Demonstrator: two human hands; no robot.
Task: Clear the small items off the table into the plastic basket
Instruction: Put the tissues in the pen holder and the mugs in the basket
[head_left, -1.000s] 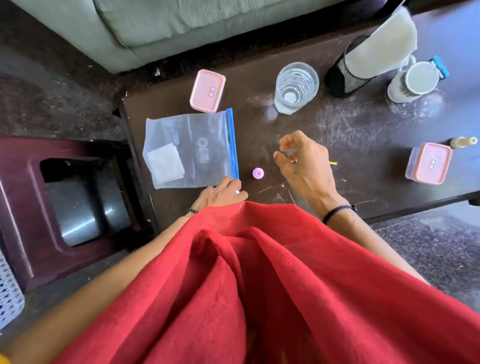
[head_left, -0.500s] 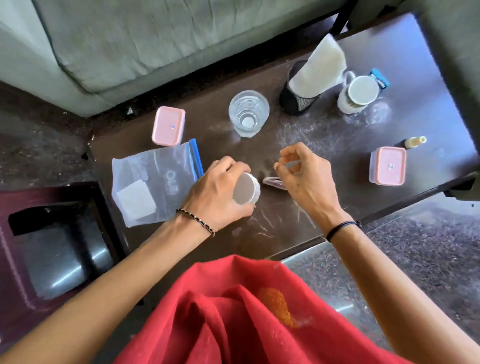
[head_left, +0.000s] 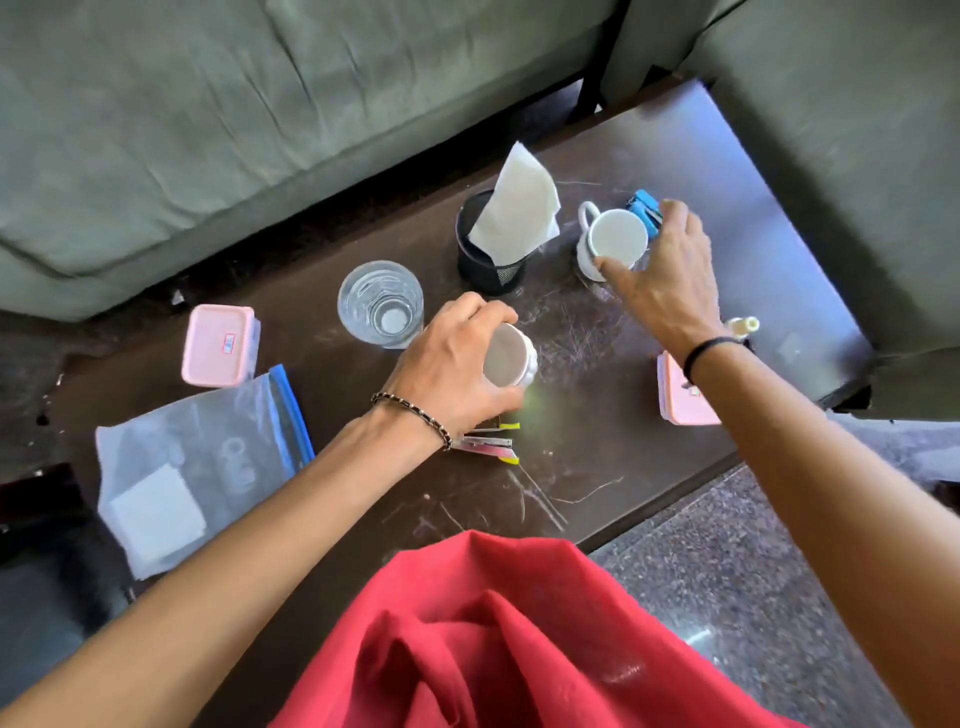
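My left hand (head_left: 452, 364) is shut on a small white cup (head_left: 511, 358), tilted on its side over the middle of the dark table (head_left: 623, 467). My right hand (head_left: 660, 270) reaches to the back right with its fingers spread around a white mug (head_left: 615, 239); the thumb is at the mug's near rim and the fingertips are on a blue item (head_left: 644, 205) behind it. Pink clips with yellow tips (head_left: 491, 442) lie just under my left wrist. No basket is in view.
A drinking glass (head_left: 379, 304), a black mesh holder (head_left: 488, 267) with white paper, two pink lidded boxes (head_left: 218, 345) (head_left: 675, 400), a zip bag (head_left: 197, 467) and a small bottle (head_left: 744, 326) share the table. Grey sofas border the far and right sides.
My right hand has left the table's middle and moved to the mug at the back right. My left hand still holds the small cup. The clips now lie on the table.
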